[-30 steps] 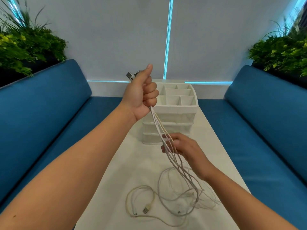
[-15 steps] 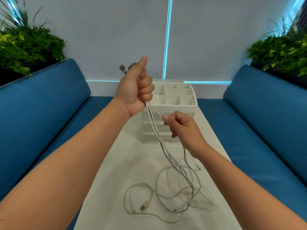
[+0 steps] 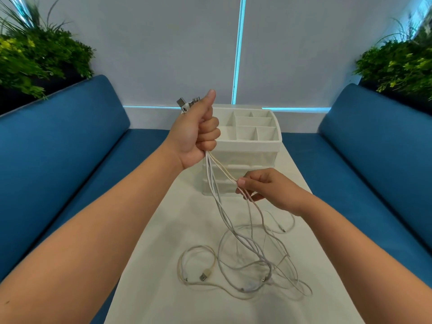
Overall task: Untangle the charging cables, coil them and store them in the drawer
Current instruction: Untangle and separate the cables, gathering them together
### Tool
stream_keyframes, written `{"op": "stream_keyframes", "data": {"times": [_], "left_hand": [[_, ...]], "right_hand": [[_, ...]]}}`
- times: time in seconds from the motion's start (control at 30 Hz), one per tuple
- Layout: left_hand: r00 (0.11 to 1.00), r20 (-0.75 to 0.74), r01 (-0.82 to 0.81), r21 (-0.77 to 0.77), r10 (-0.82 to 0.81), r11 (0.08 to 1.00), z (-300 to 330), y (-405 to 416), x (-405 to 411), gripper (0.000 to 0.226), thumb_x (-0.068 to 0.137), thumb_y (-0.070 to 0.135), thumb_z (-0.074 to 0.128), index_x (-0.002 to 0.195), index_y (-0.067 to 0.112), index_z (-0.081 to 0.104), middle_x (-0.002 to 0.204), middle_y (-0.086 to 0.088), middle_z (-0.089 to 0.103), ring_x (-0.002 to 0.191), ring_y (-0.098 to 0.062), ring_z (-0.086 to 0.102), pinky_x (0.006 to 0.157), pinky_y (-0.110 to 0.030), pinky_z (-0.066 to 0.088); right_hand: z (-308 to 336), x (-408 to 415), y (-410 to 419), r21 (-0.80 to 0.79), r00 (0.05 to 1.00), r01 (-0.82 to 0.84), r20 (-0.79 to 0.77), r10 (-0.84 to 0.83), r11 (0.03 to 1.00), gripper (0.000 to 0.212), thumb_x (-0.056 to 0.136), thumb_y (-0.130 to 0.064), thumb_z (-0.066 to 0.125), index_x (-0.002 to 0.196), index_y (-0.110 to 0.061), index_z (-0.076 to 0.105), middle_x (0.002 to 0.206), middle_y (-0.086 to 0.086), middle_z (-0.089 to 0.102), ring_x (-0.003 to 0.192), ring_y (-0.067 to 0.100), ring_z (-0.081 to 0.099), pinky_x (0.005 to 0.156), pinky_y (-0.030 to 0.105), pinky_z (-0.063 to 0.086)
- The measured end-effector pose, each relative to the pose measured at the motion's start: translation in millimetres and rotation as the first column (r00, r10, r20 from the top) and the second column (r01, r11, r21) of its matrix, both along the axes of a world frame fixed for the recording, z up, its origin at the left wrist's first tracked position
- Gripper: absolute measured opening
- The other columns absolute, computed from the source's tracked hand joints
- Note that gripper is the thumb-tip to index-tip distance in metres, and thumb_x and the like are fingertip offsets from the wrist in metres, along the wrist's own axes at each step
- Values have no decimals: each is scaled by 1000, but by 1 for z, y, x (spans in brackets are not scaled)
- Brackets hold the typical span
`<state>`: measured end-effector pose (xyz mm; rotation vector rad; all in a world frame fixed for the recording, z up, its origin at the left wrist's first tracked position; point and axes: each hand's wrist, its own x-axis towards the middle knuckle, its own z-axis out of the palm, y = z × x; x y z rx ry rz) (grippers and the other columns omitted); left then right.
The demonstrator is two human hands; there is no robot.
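My left hand (image 3: 197, 132) is raised above the table and grips a bundle of white charging cables (image 3: 217, 190) in a fist, their USB plugs (image 3: 185, 104) sticking out above the thumb. The cables hang down into a tangled heap (image 3: 247, 263) on the white table (image 3: 163, 242). Lower and to the right, my right hand (image 3: 268, 190) pinches one cream strand drawn aside from the bundle. Behind both hands stands a white drawer organiser (image 3: 252, 146); its drawers look closed.
A loose USB plug (image 3: 205, 275) lies at the heap's left. Blue benches (image 3: 70, 146) run along both sides of the narrow table, and potted plants (image 3: 35, 54) sit in the back corners. A pale wall is behind the organiser.
My right hand moved up the bundle, then out to the right, drawing one cream strand away from the others. My left hand stayed raised with the plugs.
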<state>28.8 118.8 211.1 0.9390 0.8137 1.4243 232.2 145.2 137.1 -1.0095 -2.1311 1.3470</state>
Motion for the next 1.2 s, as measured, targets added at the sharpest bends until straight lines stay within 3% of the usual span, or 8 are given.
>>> {"op": "stream_keyframes", "data": {"times": [0.13, 0.2, 0.37, 0.5, 0.7, 0.83, 1.07, 1.2], "left_hand": [[1000, 4, -26, 10, 26, 1000, 0, 1, -1, 53, 100, 44, 50, 58, 27, 22, 48, 9, 17, 40, -5, 15, 34, -17, 16], [999, 13, -34, 21, 34, 999, 1, 3, -2, 53, 99, 44, 50, 59, 27, 22, 47, 9, 18, 39, -5, 16, 33, -17, 18], [998, 23, -58, -6, 59, 998, -8, 4, 1, 53, 99, 44, 52, 60, 27, 20, 48, 9, 17, 41, -5, 14, 34, -17, 16], [993, 73, -89, -12, 89, 996, -9, 5, -6, 54, 99, 46, 52, 60, 27, 20, 49, 9, 15, 41, -6, 13, 36, -18, 11], [991, 91, -101, 9, 99, 995, -5, 7, -14, 55, 99, 45, 51, 56, 27, 23, 49, 9, 17, 40, -5, 14, 35, -18, 13], [992, 75, -104, -2, 104, 995, -9, 7, -13, 54, 99, 46, 51, 59, 27, 21, 49, 9, 17, 41, -5, 14, 36, -18, 12], [992, 57, -108, -28, 109, 994, -13, 5, -9, 53, 99, 46, 51, 60, 26, 20, 50, 9, 15, 42, -6, 12, 37, -18, 11], [996, 46, -74, -25, 75, 997, -17, 3, -1, 54, 99, 45, 52, 59, 26, 22, 50, 8, 16, 43, -6, 13, 37, -18, 13]], "right_hand": [[-3, 1, 0, 219, 981, -19, 193, -24, 976, 24, 101, -26, 49, 91, -15, 67, 78, -2, 68, 69, 2, 62, 68, 19, 48], [-10, -3, -7, 175, 988, -5, 150, -21, 985, 25, 102, -26, 46, 90, -12, 63, 75, -1, 67, 61, -2, 58, 65, 15, 43], [-42, -6, -19, -142, 998, 57, 4, -57, 988, 41, 98, -38, 52, 78, -3, 52, 57, -4, 46, 54, 13, 51, 66, 29, 48], [-51, -4, -31, -181, 980, 153, -99, -173, 972, 49, 93, -47, 54, 64, -17, 29, 51, -8, 34, 49, 12, 29, 50, 21, 33], [-63, 4, -34, -220, 976, -3, -211, -45, 975, 29, 101, -29, 46, 81, -13, 60, 70, -8, 54, 58, 9, 35, 53, 20, 33], [-71, 3, -28, -61, 985, 152, -78, -157, 986, 25, 103, -23, 44, 95, -18, 68, 59, -10, 46, 51, 4, 36, 51, 17, 32], [-66, -4, -25, 173, 920, 234, 278, -275, 957, 36, 94, -50, 52, 71, -28, 69, 54, -7, 59, 56, 6, 55, 66, 30, 45], [-54, -9, -20, 21, 904, 282, 329, -273, 959, 41, 93, -43, 56, 62, -19, 70, 50, -6, 55, 51, 11, 48, 65, 31, 40]]}}
